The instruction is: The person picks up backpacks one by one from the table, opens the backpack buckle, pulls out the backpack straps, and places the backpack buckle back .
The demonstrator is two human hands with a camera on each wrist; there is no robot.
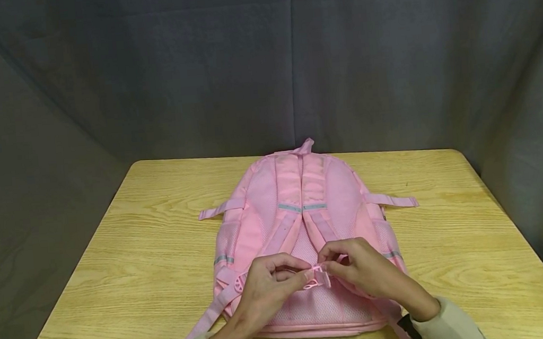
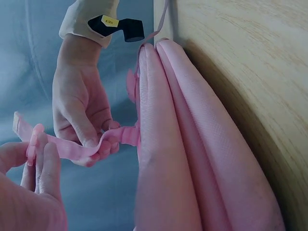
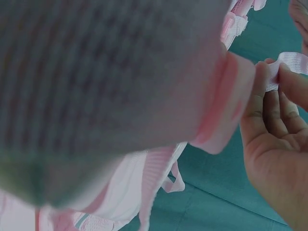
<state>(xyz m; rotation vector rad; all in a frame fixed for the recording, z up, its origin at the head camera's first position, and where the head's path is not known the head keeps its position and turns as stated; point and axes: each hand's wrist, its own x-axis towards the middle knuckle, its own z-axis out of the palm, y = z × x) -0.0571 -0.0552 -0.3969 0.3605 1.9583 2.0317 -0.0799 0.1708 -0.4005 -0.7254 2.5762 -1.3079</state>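
Note:
A pink backpack [image 1: 332, 186] lies on the table with its shoulder straps facing up. Over its lower part, my left hand [image 1: 273, 284] pinches a small pink plastic buckle [image 2: 34, 144] between thumb and fingers. Pink webbing strap [image 2: 72, 148] runs through that buckle, with a short loose end past it. Farther along the same strap, my right hand [image 1: 355, 264] pinches the webbing between thumb and fingers, close to my left hand. In the right wrist view, a blurred pink buckle [image 3: 226, 106] in the foreground hides much of the bag.
The wooden table [image 1: 130, 255] carries the bag, and dark curtains [image 1: 197, 79] hang around it. Short side straps [image 1: 393, 200] stick out from the bag. A long loose strap [image 1: 193, 330] trails off the near edge at left. A black device [image 1: 408, 329] sits at the right wrist.

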